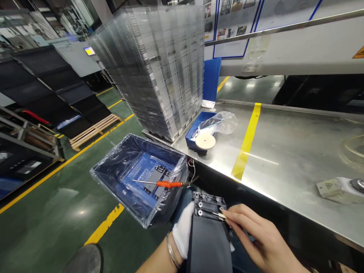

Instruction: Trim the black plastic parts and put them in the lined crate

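Note:
My left hand point(183, 231), in a white glove with a bracelet at the wrist, grips a dark grey plastic housing point(210, 242) from its left side. The far end of the housing has metal-ringed holes and raised ribs. My right hand point(256, 231) is bare and pinches a thin, blade-like tool point(217, 215) with a pale part at the fingertips. The tool lies against the ribbed end of the housing; its exact kind is unclear. An orange-handled screwdriver point(170, 184) extends over the edge of a plastic-lined blue bin point(113, 182), left of the housing.
Inside the bin lie several dark grey parts point(156, 176). On the steel table point(295, 151) are a small blue box point(190, 141) with a cream disc point(205, 141) and plastic bag, a tall stack of clear trays point(159, 68), and a whitish device point(338, 189) at right.

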Motion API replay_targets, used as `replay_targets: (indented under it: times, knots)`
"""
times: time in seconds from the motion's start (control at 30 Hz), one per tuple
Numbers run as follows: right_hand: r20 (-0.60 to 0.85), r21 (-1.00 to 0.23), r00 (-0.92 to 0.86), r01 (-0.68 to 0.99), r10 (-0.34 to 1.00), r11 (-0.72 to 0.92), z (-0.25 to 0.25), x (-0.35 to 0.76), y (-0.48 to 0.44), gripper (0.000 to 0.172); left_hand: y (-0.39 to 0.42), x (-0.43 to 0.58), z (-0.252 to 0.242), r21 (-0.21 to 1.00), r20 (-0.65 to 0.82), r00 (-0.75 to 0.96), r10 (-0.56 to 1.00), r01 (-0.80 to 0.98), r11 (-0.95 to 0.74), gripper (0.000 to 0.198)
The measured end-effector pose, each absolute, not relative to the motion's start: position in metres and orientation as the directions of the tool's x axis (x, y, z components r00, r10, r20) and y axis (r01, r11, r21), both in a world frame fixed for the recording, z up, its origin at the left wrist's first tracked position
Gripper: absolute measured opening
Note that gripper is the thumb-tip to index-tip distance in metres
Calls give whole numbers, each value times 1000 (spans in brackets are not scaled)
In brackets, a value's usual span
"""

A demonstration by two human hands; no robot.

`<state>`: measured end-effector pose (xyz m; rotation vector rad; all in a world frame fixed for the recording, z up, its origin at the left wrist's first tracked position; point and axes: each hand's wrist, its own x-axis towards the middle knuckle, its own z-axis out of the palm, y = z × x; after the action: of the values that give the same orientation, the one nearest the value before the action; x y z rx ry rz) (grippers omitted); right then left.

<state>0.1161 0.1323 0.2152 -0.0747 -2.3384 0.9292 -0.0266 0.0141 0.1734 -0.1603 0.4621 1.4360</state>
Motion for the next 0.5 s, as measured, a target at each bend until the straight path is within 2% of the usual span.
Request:
replay_targets:
  times: [0.07,0.13,0.3,0.4,0.5]
  knots:
    - [505,-671,-831,-208,234,712,216,115,136,21,11,-28,171,149,-395,95,914,-975,166,28]
    - [522,-641,-821,-196,234,742,215,116,137,19,10,-28,172,171,-396,107,912,-967,188,31]
    - [683,-408,-690,-89,239,909,211,122,128,22,12,-25,183,196,-398,109,911,-960,200,35]
    - [654,-438,-729,-149,201,887,213,125,128,23,11,-23,192,150,-427,123,896,-967,205,30]
    - [593,-537,-774,-175,222,825,218,124,134,21,9,-28,197,105,-421,124,899,-977,184,29]
